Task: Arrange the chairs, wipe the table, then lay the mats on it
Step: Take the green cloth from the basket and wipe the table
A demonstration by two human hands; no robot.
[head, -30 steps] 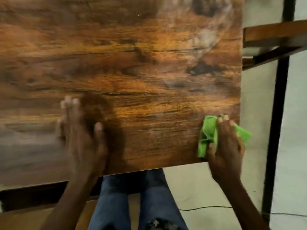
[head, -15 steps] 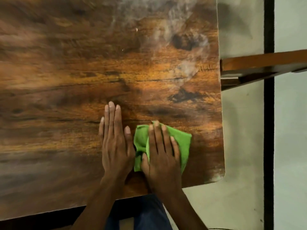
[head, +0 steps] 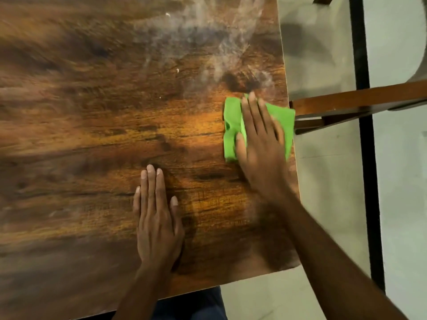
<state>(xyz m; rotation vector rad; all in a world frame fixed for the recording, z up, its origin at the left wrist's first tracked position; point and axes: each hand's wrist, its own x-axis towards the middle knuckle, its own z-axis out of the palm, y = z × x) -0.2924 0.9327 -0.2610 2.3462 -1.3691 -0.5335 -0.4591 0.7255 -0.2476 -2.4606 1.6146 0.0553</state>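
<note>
A dark wood-grain table (head: 92, 135) fills most of the view. My right hand (head: 261, 144) presses flat on a green cloth (head: 232, 125) near the table's right edge, fingers spread over it. My left hand (head: 157, 218) lies flat on the tabletop closer to me, fingers together, holding nothing. Pale smeared streaks (head: 208, 42) show on the wood beyond the cloth. No mats are in view.
A brown wooden chair part (head: 360, 105) reaches in from the right, close to the table edge beside the cloth. A black vertical bar (head: 362, 135) runs down the pale floor. My blue-trousered legs (head: 196, 306) show below the near edge.
My right hand has slid the green cloth away from me and to the right, up to the table's right edge. My left hand stays flat on the table, now apart from the cloth.
</note>
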